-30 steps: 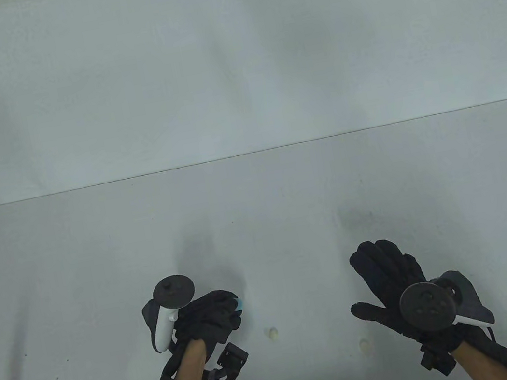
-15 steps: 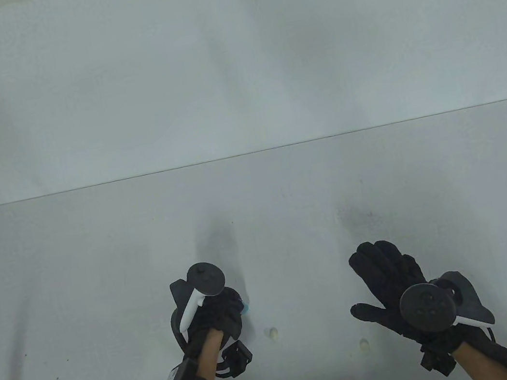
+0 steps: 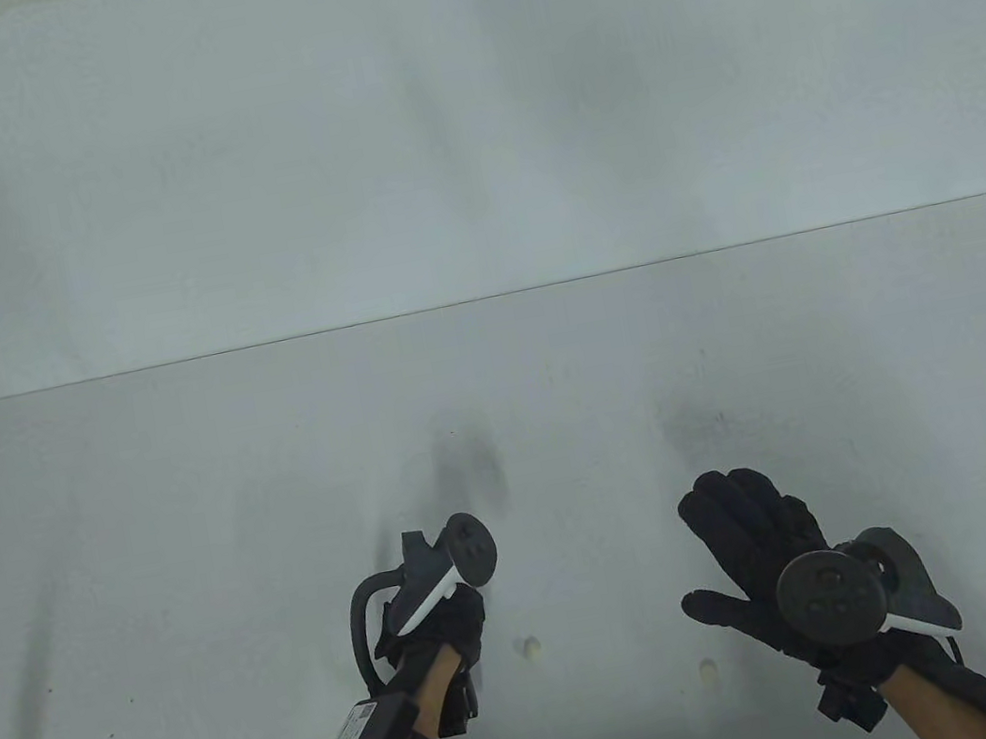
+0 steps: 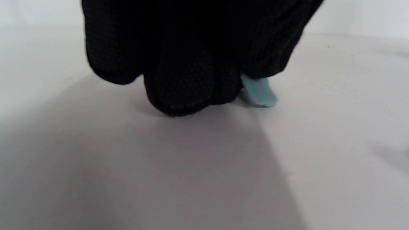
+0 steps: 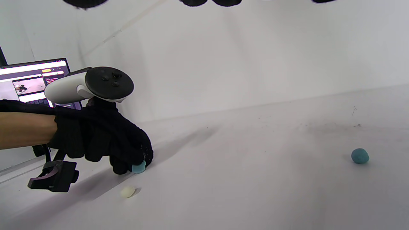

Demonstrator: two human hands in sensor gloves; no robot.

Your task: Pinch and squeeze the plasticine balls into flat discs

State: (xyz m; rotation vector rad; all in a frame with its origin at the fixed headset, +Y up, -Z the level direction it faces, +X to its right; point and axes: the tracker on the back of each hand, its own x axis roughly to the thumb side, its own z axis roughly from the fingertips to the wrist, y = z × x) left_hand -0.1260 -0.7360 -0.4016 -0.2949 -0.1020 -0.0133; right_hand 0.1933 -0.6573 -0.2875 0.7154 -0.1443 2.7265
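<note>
Rolled further rightward, left hand (image 3: 438,622) pinching a blue lump (image 4: 259,91) nearly flat on the tabletop (image 3: 198,536); right hand (image 3: 760,556) spread, idle; cream balls (image 3: 530,647) untouched.

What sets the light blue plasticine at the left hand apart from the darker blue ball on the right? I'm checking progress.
The light blue plasticine is pinched in the left hand and looks squashed; the darker blue ball lies untouched on the table, round. The pinched piece is paler, the ball deeper teal. Both are small.
</note>
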